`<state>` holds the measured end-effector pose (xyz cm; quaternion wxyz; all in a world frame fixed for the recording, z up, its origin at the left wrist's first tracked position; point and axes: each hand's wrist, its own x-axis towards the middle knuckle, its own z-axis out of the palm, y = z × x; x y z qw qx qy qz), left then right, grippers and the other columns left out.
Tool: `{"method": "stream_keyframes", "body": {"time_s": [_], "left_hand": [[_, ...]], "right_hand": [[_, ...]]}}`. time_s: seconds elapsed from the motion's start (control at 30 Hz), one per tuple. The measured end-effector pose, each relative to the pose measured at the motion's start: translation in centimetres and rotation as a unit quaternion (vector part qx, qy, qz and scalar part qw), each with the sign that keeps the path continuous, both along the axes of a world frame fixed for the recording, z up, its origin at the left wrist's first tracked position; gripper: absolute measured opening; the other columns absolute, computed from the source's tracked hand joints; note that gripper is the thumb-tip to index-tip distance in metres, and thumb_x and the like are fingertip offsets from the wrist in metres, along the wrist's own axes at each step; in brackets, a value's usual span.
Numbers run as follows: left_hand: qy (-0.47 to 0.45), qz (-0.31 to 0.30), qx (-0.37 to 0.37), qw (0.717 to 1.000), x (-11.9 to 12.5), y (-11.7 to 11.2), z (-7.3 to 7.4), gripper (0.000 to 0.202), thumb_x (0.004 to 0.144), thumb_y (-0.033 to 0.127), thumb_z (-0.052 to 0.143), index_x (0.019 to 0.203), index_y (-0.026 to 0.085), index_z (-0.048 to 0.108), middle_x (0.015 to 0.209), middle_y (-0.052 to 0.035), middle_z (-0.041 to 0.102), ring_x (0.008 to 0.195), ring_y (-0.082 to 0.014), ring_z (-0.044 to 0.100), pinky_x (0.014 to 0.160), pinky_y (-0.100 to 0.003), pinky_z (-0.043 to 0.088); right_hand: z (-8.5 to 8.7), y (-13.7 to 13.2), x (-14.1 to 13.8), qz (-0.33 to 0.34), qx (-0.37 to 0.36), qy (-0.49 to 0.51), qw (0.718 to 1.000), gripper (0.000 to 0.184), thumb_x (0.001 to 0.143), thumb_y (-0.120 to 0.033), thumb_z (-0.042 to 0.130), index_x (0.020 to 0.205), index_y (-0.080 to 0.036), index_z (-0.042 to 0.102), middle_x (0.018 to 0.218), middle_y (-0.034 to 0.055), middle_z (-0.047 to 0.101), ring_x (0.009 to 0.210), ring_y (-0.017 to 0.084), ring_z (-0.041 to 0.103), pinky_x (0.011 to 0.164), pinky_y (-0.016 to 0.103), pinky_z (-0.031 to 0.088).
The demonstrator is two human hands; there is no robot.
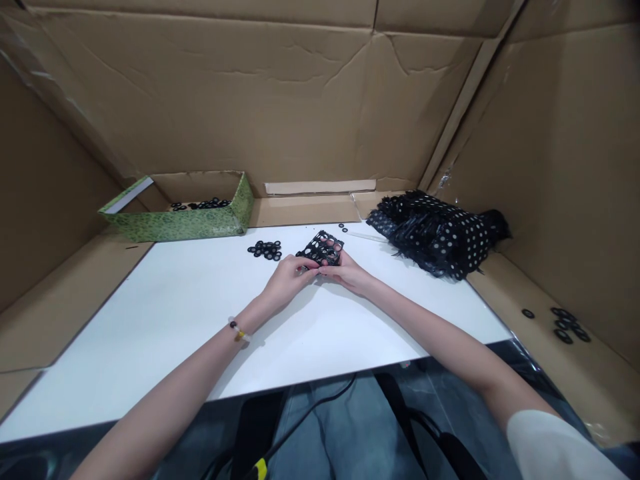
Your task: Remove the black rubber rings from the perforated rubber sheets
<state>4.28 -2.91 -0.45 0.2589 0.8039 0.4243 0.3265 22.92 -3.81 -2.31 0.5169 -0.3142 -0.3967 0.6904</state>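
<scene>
Right now we are gripping a black perforated frame (320, 248) between our left hand (289, 279) and right hand (349, 272), both curled closed on its near edge, over a white table (150, 347), with black rings (265, 250) lying just beside.

Matt black plastic grid (320, 245); smooth white tabletop (150, 333); creased cardboard walls (225, 87).

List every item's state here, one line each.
Black perforated grid, held tilted by both hands
Left hand, gripping grid's left edge
Right hand, gripping grid's right edge
Black rings, loose heap
Green box, open, rings inside
Polka-dot bag, crumpled
Far-right black rings, scattered
</scene>
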Motion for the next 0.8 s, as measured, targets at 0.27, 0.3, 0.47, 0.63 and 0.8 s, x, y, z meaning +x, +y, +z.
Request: {"method": "stream_keyframes", "body": {"time_s": [0.27, 0.3, 0.47, 0.63, 0.8], "left_hand": [[0.072, 0.014, 0.143, 0.987, 0.3, -1.0, 0.0, 0.017, 0.079, 0.021, 0.062, 0.083, 0.024, 0.077, 0.078, -0.0061, 0.075, 0.082, -0.0256, 0.061, 0.077, -0.041, 0.051], [0.071, 0.021, 0.145, 0.987, 0.4, -0.9, -0.1, 0.017, 0.078, 0.02, 0.061, 0.082, 0.024, 0.078, 0.077, -0.0063, 0.074, 0.08, -0.025, 0.061, 0.076, -0.041, 0.051], [-0.011, 0.067, 0.056, 0.996, 0.1, 0.1, -0.4, 0.019, 0.077, 0.024, 0.061, 0.083, 0.021, 0.079, 0.078, -0.0063, 0.075, 0.073, -0.0215, 0.064, 0.072, -0.036, 0.053], [-0.154, 0.156, -0.06, 0.974, -2.2, 2.9, 0.2, 0.031, 0.078, 0.036, 0.058, 0.09, 0.015, 0.077, 0.087, -0.0094, 0.077, 0.069, -0.0208, 0.066, 0.054, -0.029, 0.051], [-0.089, 0.268, 0.084, 0.956, -6.2, 5.9, 0.0, 0.029, 0.082, 0.033, 0.058, 0.092, 0.015, 0.078, 0.09, -0.0104, 0.077, 0.083, -0.0244, 0.068, 0.077, -0.036, 0.052]], "right_hand": [[-0.5, 0.0, -0.4, 0.016, 0.005, 0.007, 1.0, 0.088, 0.053, -0.007, 0.082, 0.13, -0.031, 0.047, 0.075, -0.0085, 0.056, 0.071, 0.01, 0.055, 0.076, 0.026, 0.054], [-0.5, 0.0, -0.4, 0.014, -0.001, 0.007, 1.0, 0.089, 0.052, -0.007, 0.082, 0.13, -0.031, 0.047, 0.075, -0.0086, 0.056, 0.071, 0.01, 0.055, 0.076, 0.026, 0.054], [-0.4, 0.1, -0.4, 0.011, -0.021, 0.008, 1.0, 0.089, 0.051, -0.007, 0.08, 0.129, -0.031, 0.045, 0.07, -0.0097, 0.052, 0.069, 0.01, 0.054, 0.073, 0.024, 0.051], [-0.4, 0.2, -0.1, -0.016, -0.037, -0.031, 0.999, 0.084, 0.049, -0.006, 0.076, 0.125, -0.028, 0.048, 0.067, -0.0101, 0.049, 0.064, 0.01, 0.049, 0.062, 0.021, 0.046], [-0.9, 0.4, -0.2, -0.049, -0.025, -0.106, 0.993, 0.077, 0.053, -0.015, 0.076, 0.124, -0.026, 0.049, 0.074, -0.0067, 0.056, 0.067, 0.013, 0.053, 0.059, 0.024, 0.046]]}}
